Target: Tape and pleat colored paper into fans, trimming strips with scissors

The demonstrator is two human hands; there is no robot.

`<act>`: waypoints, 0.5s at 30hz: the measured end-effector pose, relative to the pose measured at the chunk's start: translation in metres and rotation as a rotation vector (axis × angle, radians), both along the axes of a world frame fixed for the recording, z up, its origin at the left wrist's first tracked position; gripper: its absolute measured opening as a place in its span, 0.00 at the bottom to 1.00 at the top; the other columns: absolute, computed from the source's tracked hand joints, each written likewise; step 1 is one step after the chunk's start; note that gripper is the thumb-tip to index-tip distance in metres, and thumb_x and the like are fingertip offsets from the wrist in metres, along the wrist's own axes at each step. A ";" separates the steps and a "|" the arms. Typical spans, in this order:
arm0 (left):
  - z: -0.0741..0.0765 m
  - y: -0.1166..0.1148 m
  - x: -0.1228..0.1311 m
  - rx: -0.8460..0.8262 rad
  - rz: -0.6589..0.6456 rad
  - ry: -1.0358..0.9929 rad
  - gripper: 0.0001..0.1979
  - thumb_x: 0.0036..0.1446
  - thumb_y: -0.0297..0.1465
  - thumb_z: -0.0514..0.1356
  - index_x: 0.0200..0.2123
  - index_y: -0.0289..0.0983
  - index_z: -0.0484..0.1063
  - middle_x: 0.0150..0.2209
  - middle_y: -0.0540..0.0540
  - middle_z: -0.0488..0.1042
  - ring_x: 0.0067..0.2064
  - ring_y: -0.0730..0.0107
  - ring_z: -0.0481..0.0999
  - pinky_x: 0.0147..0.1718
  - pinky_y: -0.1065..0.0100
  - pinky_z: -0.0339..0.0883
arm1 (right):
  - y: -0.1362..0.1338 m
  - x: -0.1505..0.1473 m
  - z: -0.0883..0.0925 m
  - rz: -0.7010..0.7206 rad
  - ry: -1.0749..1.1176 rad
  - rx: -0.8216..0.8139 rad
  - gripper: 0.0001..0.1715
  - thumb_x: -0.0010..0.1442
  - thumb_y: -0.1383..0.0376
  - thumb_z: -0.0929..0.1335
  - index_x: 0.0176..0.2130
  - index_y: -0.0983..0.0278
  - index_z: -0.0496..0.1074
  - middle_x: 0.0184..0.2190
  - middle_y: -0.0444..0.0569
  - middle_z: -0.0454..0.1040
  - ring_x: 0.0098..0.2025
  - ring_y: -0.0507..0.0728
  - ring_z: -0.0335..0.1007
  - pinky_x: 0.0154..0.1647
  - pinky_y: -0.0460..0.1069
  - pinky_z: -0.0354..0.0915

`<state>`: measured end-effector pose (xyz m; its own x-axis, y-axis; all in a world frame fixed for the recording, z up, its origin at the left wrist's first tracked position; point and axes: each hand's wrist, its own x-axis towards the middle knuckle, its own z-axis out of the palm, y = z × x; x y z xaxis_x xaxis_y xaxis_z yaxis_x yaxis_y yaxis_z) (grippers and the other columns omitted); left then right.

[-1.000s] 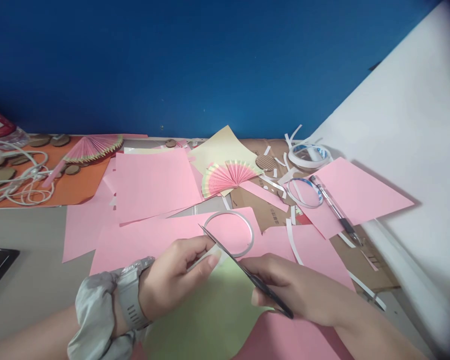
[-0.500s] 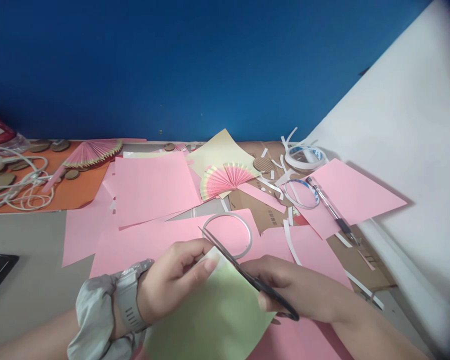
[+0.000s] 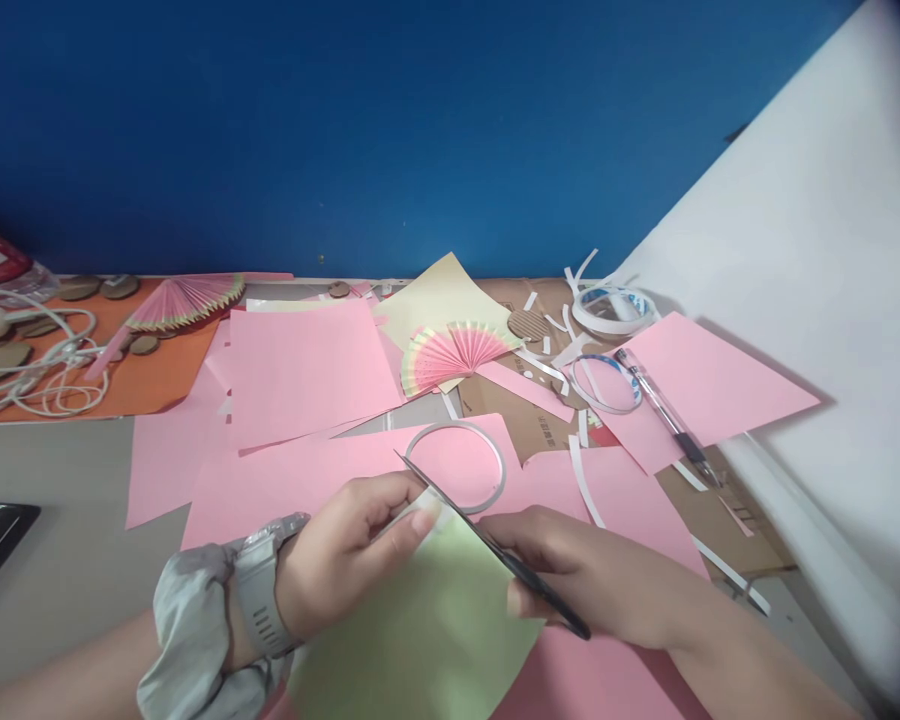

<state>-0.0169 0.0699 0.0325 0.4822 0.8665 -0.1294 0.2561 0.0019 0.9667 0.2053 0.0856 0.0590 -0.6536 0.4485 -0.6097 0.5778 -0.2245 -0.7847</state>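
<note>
Head view: green paper (image 3: 412, 625) is up in front of the body, btwn both hands, its pale top corner pinched in the L hand (image 3: 367, 540), thumb on the near face, index finger curled behind. R hand (image 3: 577, 565) has its grip wrapped round the handles of the black scissors (image 3: 525, 573); blades slant along the paper's upper-right edge, tip past the L fingertips. Can't tell how far the blades are parted, b/c they show nearly edge-on.

Handling: paper is prob. v. light, thin & bendy, easy to crease or tear. Best hold is prob. a flat pinch near the edge, w/ thumb off the blade line. Scissors look stiff; hold by the loops only, as the tip looks sharp.

Edges/room: white ring (image 3: 502, 468) lies on pink paper (image 3: 292, 490) under the tip; can't tell if they touch. Blue wall (image 3: 420, 140) closes off the far side, white panel (image 3: 817, 250) slants up on the R, & a pen (image 3: 664, 410) lies beyond the R hand. Most room is L, where gray bench (image 3: 82, 470) shows btwn the L forearm & black device (image 3: 0, 535).
</note>
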 end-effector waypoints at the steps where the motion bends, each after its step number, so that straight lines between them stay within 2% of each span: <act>1: 0.000 0.000 0.000 -0.003 0.000 -0.007 0.17 0.64 0.40 0.48 0.26 0.36 0.61 0.24 0.55 0.57 0.26 0.76 0.56 0.25 0.73 0.54 | 0.000 0.000 0.000 0.001 0.003 -0.003 0.07 0.59 0.65 0.62 0.34 0.65 0.68 0.25 0.41 0.60 0.25 0.48 0.52 0.25 0.44 0.51; 6: 0.001 0.000 -0.001 -0.012 -0.006 -0.024 0.16 0.64 0.39 0.49 0.28 0.35 0.63 0.25 0.54 0.59 0.27 0.75 0.58 0.26 0.74 0.55 | 0.002 -0.001 0.001 0.015 -0.009 0.009 0.05 0.57 0.67 0.63 0.32 0.65 0.68 0.23 0.40 0.59 0.25 0.48 0.52 0.25 0.44 0.50; 15: 0.000 0.000 -0.002 -0.032 -0.019 -0.048 0.17 0.64 0.40 0.48 0.28 0.35 0.63 0.25 0.53 0.60 0.27 0.76 0.59 0.25 0.74 0.55 | 0.004 0.002 0.001 -0.006 -0.015 -0.042 0.04 0.55 0.68 0.63 0.32 0.64 0.68 0.24 0.41 0.64 0.25 0.49 0.56 0.25 0.44 0.52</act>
